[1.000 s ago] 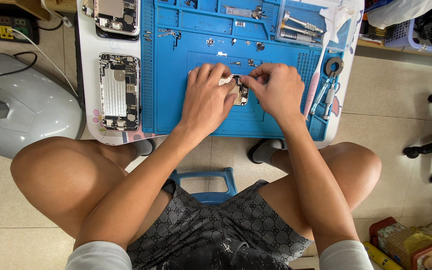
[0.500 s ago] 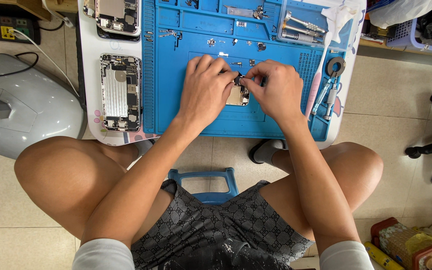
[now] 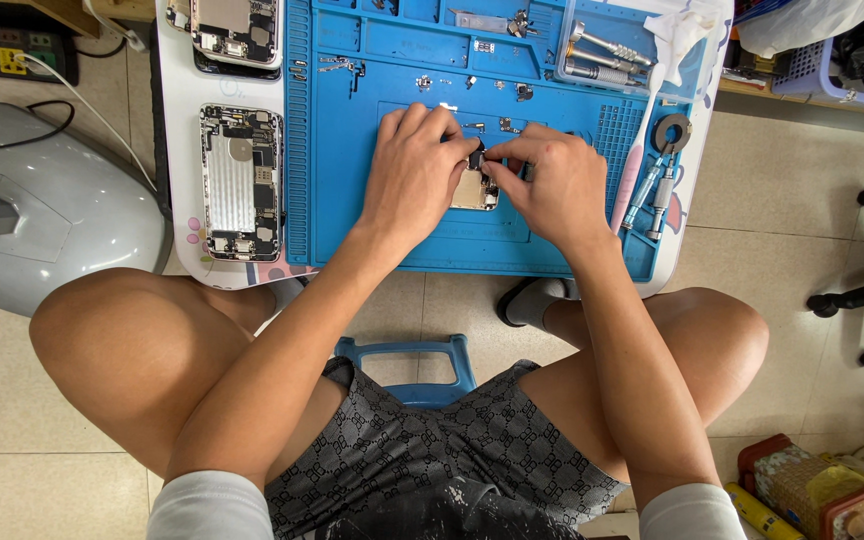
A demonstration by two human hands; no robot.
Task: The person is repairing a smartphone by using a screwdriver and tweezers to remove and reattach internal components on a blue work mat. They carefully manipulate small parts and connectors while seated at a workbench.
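At the far left a grey rounded plastic appliance stood on the tiled floor, and beside it, on the white table edge, lay an opened silver phone housing with its inner parts exposed. Next came the blue silicone repair mat, where the person's left hand rested, its fingers closed together on the upper edge of a small pale metal phone component lying at the middle of the mat. The right hand met it from the other side, fingertips pinched on the same part near a small dark piece on top; whether a tool was held could not be told. Further right lay slim metal screwdrivers and a black ring-shaped roll. A likely risk was that a tiny part would slip from the pinch and get lost among the loose screws on the mat, since both hands pressed at one small point. Compared with one second earlier, both hands sat slightly higher on the component, with the fingertips closer together.
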